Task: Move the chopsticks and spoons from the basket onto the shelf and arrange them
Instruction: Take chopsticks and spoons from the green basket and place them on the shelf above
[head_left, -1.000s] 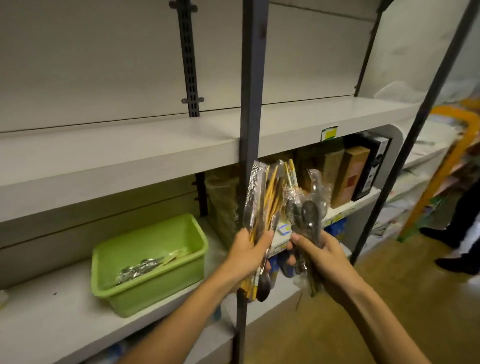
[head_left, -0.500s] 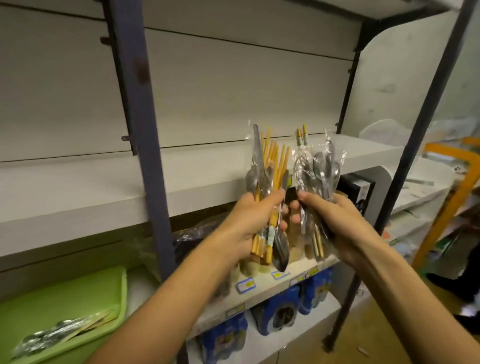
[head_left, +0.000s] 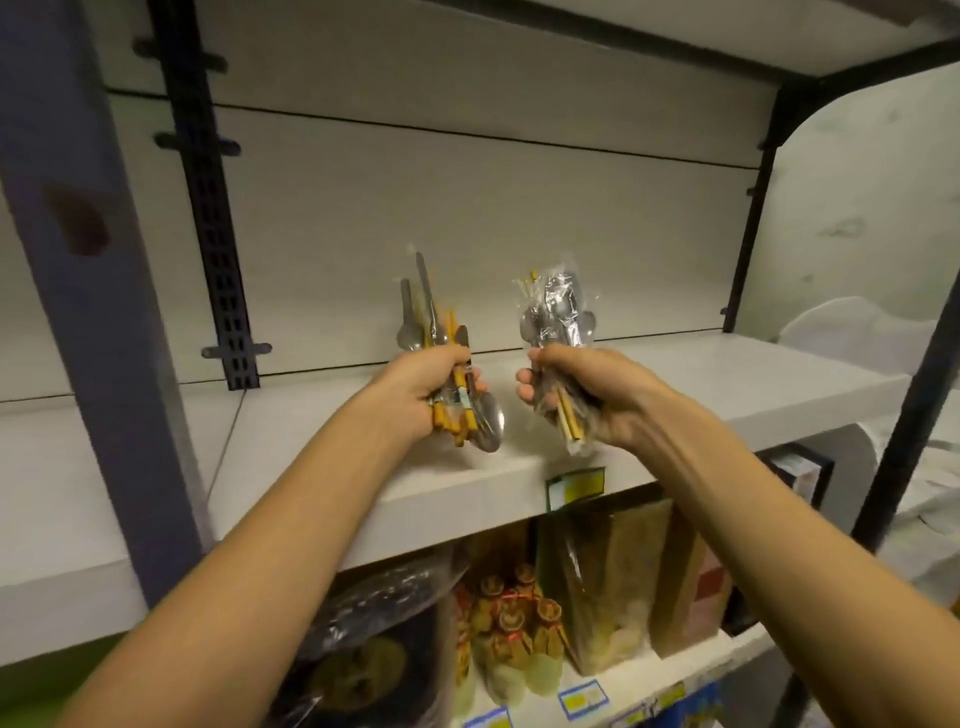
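Since 0.5 s ago both hands have gone up and fwd over the white shelf (head_left: 701, 374) and drawn apart; view has tilted up, green basket (head_left: 36, 680) now only a sliver at bottom left, contents hidden. Left hand (head_left: 428, 387) has fingers curled round a bundle of chopsticks and spoons (head_left: 441, 332) in clear wrap, handles up, one spoon bowl sticking out below the fist. Right hand (head_left: 587, 387) grips a second wrapped bundle (head_left: 558, 312), spoon bowls up, pale chopstick ends poking out under the palm. Both bundles held above the shelf, not touching it or each other. Wrap glare makes piece count unreadable. Below: bagged goods (head_left: 608, 587), partly cut off, labels too blurred to read. Blue-grey post (head_left: 98, 322) at left.
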